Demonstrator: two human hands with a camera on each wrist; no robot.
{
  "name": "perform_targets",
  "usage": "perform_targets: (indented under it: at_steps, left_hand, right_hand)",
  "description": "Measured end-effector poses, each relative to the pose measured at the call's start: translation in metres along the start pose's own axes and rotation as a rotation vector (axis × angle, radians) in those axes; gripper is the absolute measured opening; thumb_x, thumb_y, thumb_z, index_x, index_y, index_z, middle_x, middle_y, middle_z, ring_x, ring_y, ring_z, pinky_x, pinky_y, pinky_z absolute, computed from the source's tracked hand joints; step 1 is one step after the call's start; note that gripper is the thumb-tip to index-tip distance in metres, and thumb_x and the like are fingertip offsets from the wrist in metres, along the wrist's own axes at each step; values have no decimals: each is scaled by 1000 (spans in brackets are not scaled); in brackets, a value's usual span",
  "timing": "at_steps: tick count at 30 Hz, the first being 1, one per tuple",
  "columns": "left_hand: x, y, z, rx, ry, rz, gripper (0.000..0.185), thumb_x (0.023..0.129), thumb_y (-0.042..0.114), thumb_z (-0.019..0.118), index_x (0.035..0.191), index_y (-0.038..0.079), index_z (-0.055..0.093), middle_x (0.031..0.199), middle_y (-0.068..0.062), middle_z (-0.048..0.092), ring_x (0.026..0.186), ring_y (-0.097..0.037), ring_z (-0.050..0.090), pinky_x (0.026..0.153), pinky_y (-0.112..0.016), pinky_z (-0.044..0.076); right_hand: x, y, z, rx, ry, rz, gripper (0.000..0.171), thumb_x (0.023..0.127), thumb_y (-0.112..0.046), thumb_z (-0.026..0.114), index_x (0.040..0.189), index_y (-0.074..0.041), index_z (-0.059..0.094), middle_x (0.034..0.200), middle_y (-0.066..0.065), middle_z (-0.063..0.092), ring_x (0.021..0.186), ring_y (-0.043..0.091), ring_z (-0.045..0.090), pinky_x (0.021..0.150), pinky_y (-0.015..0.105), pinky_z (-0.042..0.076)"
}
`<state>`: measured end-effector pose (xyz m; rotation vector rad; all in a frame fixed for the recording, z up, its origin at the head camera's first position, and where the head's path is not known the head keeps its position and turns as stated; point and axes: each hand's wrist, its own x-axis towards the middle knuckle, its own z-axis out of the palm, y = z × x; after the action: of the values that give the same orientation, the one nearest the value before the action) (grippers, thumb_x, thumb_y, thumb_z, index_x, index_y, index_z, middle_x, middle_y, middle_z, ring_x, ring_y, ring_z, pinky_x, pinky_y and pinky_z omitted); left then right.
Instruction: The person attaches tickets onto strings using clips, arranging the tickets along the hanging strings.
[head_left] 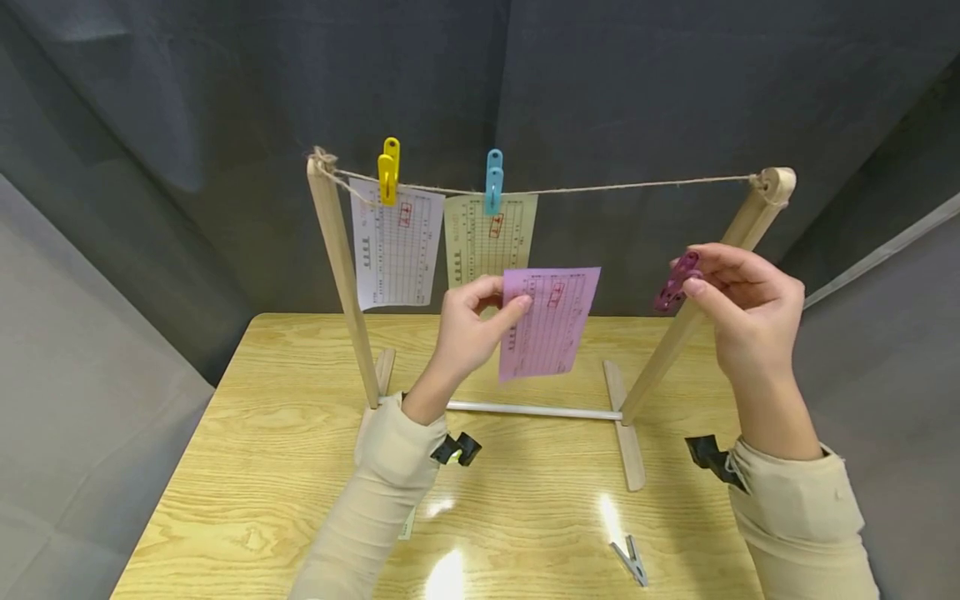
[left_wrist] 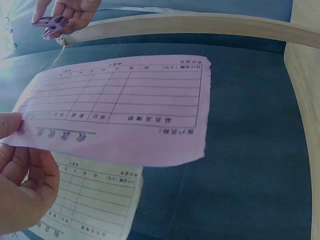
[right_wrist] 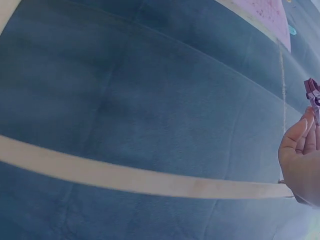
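My left hand (head_left: 472,329) pinches the upper left corner of a pink printed slip (head_left: 549,321), held in the air below the twine line (head_left: 637,187). In the left wrist view the pink slip (left_wrist: 125,107) spreads out from my left hand's fingers (left_wrist: 22,187). My right hand (head_left: 738,304) pinches a purple clothespin (head_left: 677,282) near the rack's right post (head_left: 720,267). The right wrist view shows that clothespin (right_wrist: 313,96) at the fingertips (right_wrist: 297,137). A white slip (head_left: 395,247) hangs under a yellow clothespin (head_left: 387,171), and a pale yellow slip (head_left: 487,237) under a blue clothespin (head_left: 493,181).
The wooden rack stands on a light wood table (head_left: 285,433), with its left post (head_left: 343,275) and a white base bar (head_left: 534,410). A grey clothespin (head_left: 630,558) lies on the table near the front. Dark cloth hangs behind and at the sides.
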<state>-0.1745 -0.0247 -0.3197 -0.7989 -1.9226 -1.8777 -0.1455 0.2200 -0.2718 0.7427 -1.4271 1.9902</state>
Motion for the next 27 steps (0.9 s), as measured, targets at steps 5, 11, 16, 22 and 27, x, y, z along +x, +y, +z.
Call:
perform_targets:
  at_steps: [5,11,16,22,27]
  left_hand:
    - [7,3,3,-5,2,-31,11,80,-4,63,89,-12,62,85,-22,64,70,-16,56,64,-29,49]
    - [19,4,6,-13,5,-58,14,82,-1,62,92,-11,63,87,-21,65,70,-17,58,64,-30,50]
    - [27,6,9,-22,32,-65,14,81,-2,62,92,-11,63,86,-21,65,68,-14,58,62,-26,50]
    - [35,9,13,-34,40,-77,14,82,0,63,92,-10,64,86,-21,65,67,-13,58,61,-25,50]
    - [41,10,18,-48,60,-69,16,82,1,64,95,-10,64,86,-20,65,66,-13,56,61,-24,49]
  right_hand:
    - [11,-2,10,-6,7,-5,20,71,20,57,90,22,59,78,15,66,69,20,61,64,21,49]
    - [24,-2,19,21,4,-10,20,71,21,55,90,22,58,78,16,66,70,21,62,68,23,50]
    - [36,-4,27,9,-11,-27,20,71,17,59,90,22,58,80,17,66,71,22,61,69,24,50]
    - [52,-7,36,0,-26,-56,19,70,15,60,89,21,59,77,17,65,69,22,62,67,24,50]
    - [64,-8,41,26,-70,-61,19,70,16,60,88,22,59,77,18,65,69,23,61,68,24,50]
